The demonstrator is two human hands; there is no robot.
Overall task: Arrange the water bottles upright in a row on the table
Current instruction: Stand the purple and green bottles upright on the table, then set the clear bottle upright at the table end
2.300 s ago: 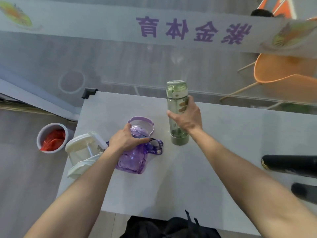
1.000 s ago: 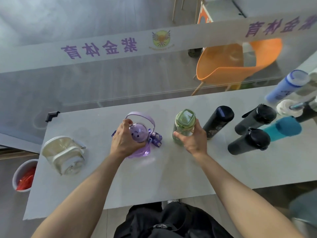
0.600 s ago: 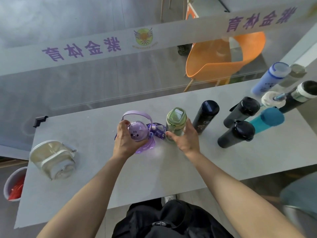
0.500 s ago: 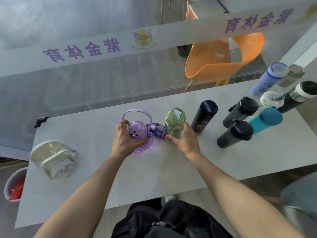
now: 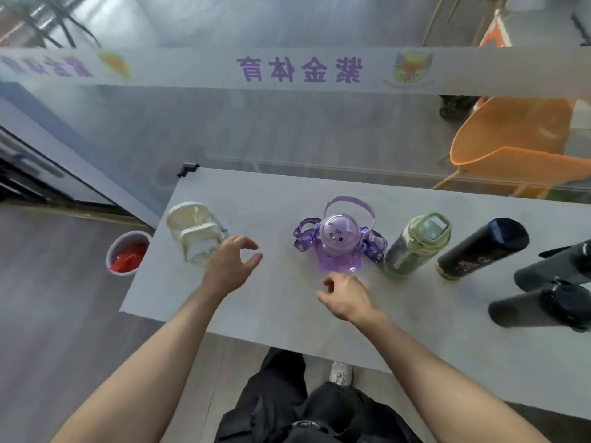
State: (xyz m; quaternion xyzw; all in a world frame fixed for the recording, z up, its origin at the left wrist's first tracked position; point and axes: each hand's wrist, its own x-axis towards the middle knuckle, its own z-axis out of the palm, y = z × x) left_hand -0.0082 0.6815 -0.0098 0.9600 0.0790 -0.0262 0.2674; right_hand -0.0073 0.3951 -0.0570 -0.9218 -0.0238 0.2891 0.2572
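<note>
On the grey table [image 5: 287, 314] a purple bottle [image 5: 339, 243] with a handle and strap stands upright. To its right stand a green bottle [image 5: 415, 244] and a black bottle [image 5: 479, 249], then two dark bottles [image 5: 556, 292] at the right edge. A cream bottle [image 5: 195, 233] sits near the table's left end. My left hand [image 5: 228, 266] hovers just right of the cream bottle, fingers loosely spread, holding nothing. My right hand [image 5: 345, 297] hangs in front of the purple bottle, fingers loosely curled, empty.
A white bucket [image 5: 128, 252] with red contents stands on the floor left of the table. An orange chair [image 5: 518, 148] is behind a glass panel past the far table edge. My legs and a shoe [image 5: 341, 374] show below the near edge.
Both hands have let go: the left left the purple bottle and moved toward the cream bottle, the right left the green bottle and drew back. The view swung left.
</note>
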